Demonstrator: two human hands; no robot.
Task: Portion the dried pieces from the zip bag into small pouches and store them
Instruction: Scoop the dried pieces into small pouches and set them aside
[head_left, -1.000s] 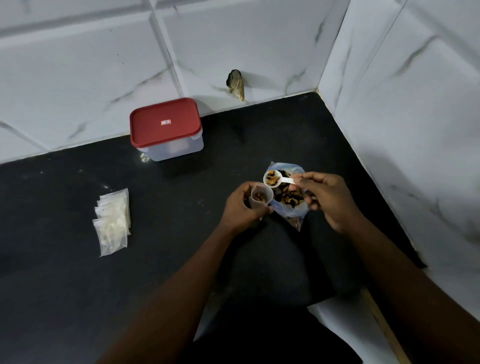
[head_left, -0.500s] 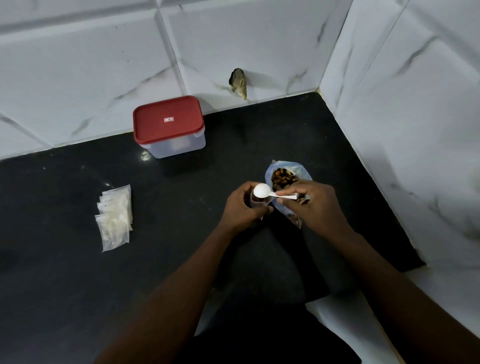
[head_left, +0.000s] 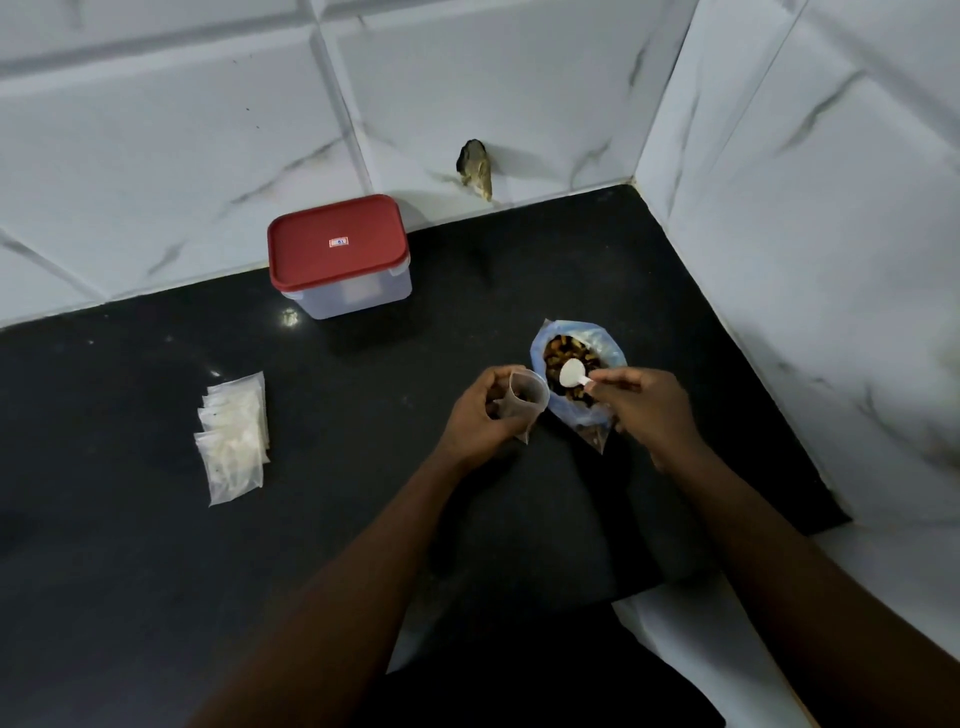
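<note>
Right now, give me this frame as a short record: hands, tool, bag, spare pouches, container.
left hand: holds small pouch, mouth open
right hand: pinches white spoon over dried pieces
zip bag: open, on black counter
spare pouches: stacked to the left, untouched
container: red lid on, by wall

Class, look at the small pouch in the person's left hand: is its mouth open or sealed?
Open: the small pouch, gripped by the left hand, shows a rounded, gaping mouth.

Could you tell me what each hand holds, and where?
Left hand grips the pouch round its body; right hand pinches the spoon by its handle.
</note>
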